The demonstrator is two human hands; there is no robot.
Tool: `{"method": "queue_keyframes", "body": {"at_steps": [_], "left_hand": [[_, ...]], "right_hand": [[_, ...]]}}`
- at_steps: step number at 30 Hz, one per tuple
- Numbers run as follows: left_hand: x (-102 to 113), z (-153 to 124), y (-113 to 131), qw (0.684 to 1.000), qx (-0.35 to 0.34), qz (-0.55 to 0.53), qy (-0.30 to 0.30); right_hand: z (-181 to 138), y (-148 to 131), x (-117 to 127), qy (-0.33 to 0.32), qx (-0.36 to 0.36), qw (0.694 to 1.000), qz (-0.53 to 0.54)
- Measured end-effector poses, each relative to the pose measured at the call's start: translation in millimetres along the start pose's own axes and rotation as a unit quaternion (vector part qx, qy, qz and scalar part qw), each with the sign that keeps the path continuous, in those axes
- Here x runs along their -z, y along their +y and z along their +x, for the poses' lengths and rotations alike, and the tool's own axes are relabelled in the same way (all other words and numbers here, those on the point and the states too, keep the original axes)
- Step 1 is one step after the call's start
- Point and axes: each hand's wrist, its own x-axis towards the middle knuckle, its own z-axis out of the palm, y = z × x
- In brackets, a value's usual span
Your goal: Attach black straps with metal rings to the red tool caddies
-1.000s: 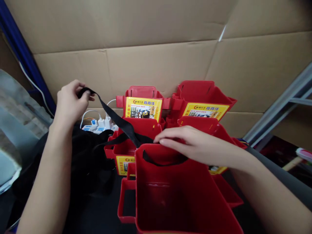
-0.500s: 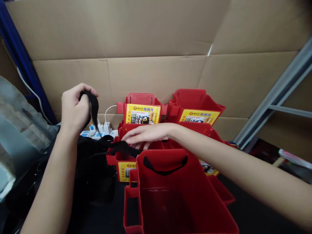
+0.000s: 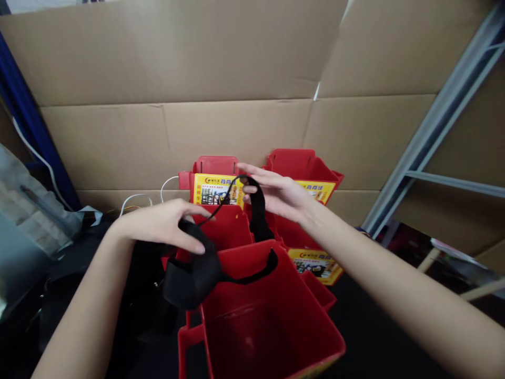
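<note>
A red plastic bin (image 3: 272,310) stands nearest to me, with slots in its raised back panel. A black strap (image 3: 258,210) runs through those slots and rises behind the panel. My right hand (image 3: 276,195) pinches the strap's upper loop between thumb and fingers, above the bins behind. At the near bin's left back corner, my left hand (image 3: 169,226) grips a wider black part of the strap (image 3: 203,263), which hangs folded over the corner. Between both hands a thin black length arcs upward.
Several more red bins with yellow labels (image 3: 219,190) stand behind, against a cardboard wall (image 3: 236,126). Black material (image 3: 74,273) is heaped at the left. A grey metal frame (image 3: 426,126) slants at the right; a blue post (image 3: 31,116) rises at the left.
My left hand has come down and right, bringing the strap over to the near bin's corner. My right hand has risen and now holds a strap loop. The view has shifted slightly.
</note>
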Motion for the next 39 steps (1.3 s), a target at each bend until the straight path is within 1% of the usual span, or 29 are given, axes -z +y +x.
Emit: {"method": "queue_keyframes", "body": {"at_steps": [2, 3, 5, 7, 8, 10, 12, 13, 16, 18, 19, 21, 22, 23, 24, 25, 27, 28, 29, 30, 32, 33, 34, 35, 36, 37, 38, 39], "left_hand": [[-4, 5, 0, 0.998, -0.002, 0.033, -0.057], [-4, 5, -2, 0.997, -0.003, 0.043, -0.070], [0, 0, -7, 0.996, -0.003, 0.037, -0.083], [8, -8, -13, 0.996, 0.001, 0.005, -0.087], [12, -13, -16, 0.996, 0.005, -0.012, -0.086], [19, -19, -18, 0.997, 0.016, -0.030, -0.073], [20, -20, -15, 0.999, 0.024, -0.020, -0.039], [18, -19, -11, 1.000, 0.023, -0.008, -0.009], [12, -9, 0, 0.992, -0.005, 0.020, 0.125], [12, -1, 3, 0.973, -0.012, 0.056, 0.221], [14, 4, 2, 0.960, -0.001, 0.090, 0.264], [21, 11, 1, 0.931, 0.053, 0.169, 0.320], [25, 14, 1, 0.920, 0.080, 0.197, 0.330], [29, 15, 2, 0.917, 0.098, 0.204, 0.330], [31, 16, 5, 0.921, 0.102, 0.192, 0.324], [33, 17, 8, 0.931, 0.092, 0.167, 0.312], [32, 16, 18, 0.953, 0.048, 0.089, 0.287], [29, 15, 24, 0.960, 0.026, 0.047, 0.274], [26, 14, 29, 0.966, 0.010, 0.011, 0.260], [22, 13, 34, 0.969, -0.001, -0.016, 0.247], [13, 12, 40, 0.972, -0.025, -0.046, 0.231], [8, 12, 42, 0.972, -0.042, -0.051, 0.227], [4, 12, 43, 0.971, -0.061, -0.051, 0.227], [0, 12, 43, 0.968, -0.084, -0.048, 0.231], [-3, 13, 42, 0.965, -0.107, -0.040, 0.236], [-6, 13, 41, 0.963, -0.128, -0.028, 0.238], [-8, 14, 40, 0.960, -0.147, -0.015, 0.236], [-10, 15, 39, 0.960, -0.164, -0.003, 0.227]], "right_hand": [[-16, 7, 8, 0.067, 0.042, 0.996, -0.038], [-24, 11, 13, 0.095, 0.060, 0.992, -0.064], [-39, 20, 23, 0.146, 0.090, 0.977, -0.127], [-53, 28, 36, 0.187, 0.107, 0.959, -0.184], [-59, 31, 43, 0.200, 0.112, 0.953, -0.199], [-68, 35, 55, 0.197, 0.108, 0.954, -0.196], [-74, 37, 64, 0.167, 0.089, 0.967, -0.170], [-77, 36, 66, 0.153, 0.080, 0.972, -0.160], [-82, 30, 69, 0.134, 0.050, 0.981, -0.131], [-84, 24, 70, 0.108, 0.022, 0.989, -0.098], [-84, 20, 70, 0.077, -0.003, 0.993, -0.088], [-81, 13, 71, -0.024, -0.078, 0.992, -0.101], [-77, 9, 71, -0.077, -0.120, 0.981, -0.130], [-72, 5, 69, -0.118, -0.158, 0.965, -0.173], [-67, 0, 66, -0.142, -0.181, 0.946, -0.227], [-60, -4, 61, -0.145, -0.181, 0.930, -0.285], [-47, -12, 46, -0.123, -0.127, 0.906, -0.385], [-41, -15, 38, -0.119, -0.091, 0.898, -0.414], [-35, -18, 29, -0.130, -0.064, 0.890, -0.432], [-29, -21, 21, -0.154, -0.049, 0.882, -0.443], [-21, -22, 8, -0.223, -0.048, 0.863, -0.451], [-18, -21, 3, -0.251, -0.049, 0.859, -0.444], [-15, -18, 0, -0.261, -0.049, 0.866, -0.424], [-14, -13, -2, -0.244, -0.049, 0.886, -0.391], [-13, -8, -3, -0.201, -0.051, 0.915, -0.347], [-13, -2, -3, -0.138, -0.053, 0.943, -0.298], [-13, 4, -3, -0.060, -0.054, 0.966, -0.246], [-14, 10, -3, 0.018, -0.052, 0.980, -0.190]]}}
